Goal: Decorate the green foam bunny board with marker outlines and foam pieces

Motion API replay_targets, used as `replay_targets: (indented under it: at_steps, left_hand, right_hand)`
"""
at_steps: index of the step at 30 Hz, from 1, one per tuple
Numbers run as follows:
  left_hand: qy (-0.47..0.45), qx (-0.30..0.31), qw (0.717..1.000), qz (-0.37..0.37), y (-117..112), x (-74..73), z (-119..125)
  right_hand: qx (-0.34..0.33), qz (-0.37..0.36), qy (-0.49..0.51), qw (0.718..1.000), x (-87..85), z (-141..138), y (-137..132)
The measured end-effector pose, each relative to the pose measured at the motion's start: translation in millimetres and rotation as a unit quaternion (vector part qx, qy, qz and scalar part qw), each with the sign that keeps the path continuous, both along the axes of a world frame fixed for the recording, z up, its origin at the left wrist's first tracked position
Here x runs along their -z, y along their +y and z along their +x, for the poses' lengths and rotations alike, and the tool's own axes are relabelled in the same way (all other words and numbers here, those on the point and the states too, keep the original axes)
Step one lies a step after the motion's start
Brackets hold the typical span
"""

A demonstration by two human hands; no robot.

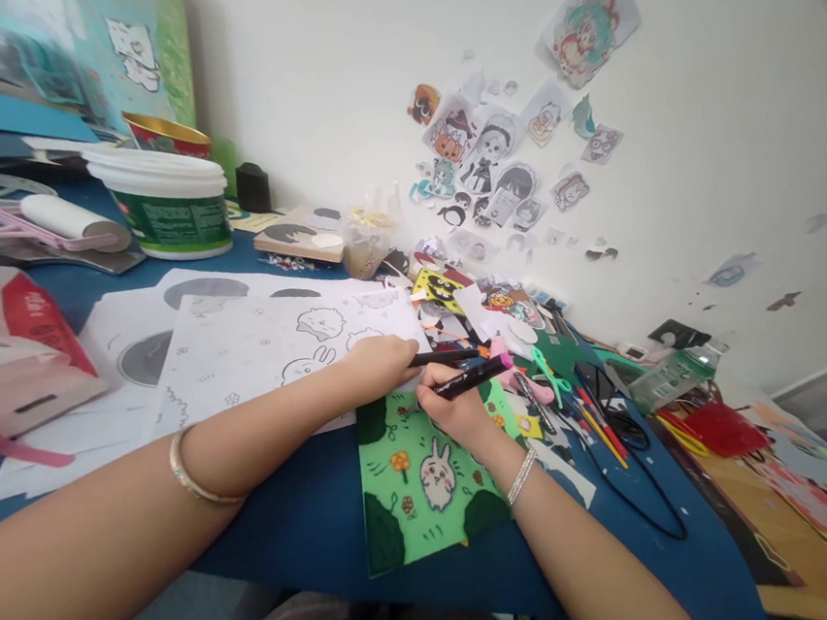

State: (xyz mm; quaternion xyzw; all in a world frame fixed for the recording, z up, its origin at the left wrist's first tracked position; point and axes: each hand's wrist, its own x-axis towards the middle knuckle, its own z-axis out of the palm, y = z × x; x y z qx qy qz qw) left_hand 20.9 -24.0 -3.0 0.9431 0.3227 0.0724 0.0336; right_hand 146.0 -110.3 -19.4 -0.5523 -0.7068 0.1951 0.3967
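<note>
My right hand (460,413), with a silver bracelet at the wrist, grips a black marker (475,377) with a pink end. It rests over a green picture (435,532) of a white rabbit-like figure, flowers and dark green bushes. Closed beside it, my left hand (379,367) wears a bangle, and a second black marker (451,356) sticks out from its fingers. Under my left hand and forearm lies a white sheet (241,336) with black outline drawings of round animals. The tip of the right marker is hidden behind the fingers.
Paper scraps, pens and green scissors (551,375) clutter the table to the right, with a black cable (666,505) and a plastic bottle (679,372). A white-green tub (169,202), pink lint roller (73,223) and pink bag (14,348) stand left. A cup (367,241) sits behind.
</note>
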Motion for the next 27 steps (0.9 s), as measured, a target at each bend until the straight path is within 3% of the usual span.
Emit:
replay_targets:
  at_steps: [27]
  left_hand:
    - [0.023, 0.008, 1.000, 0.009, -4.6, -6.5, -0.8]
  right_hand:
    - [-0.017, -0.032, 0.040, 0.999, -1.8, -1.9, -4.3]
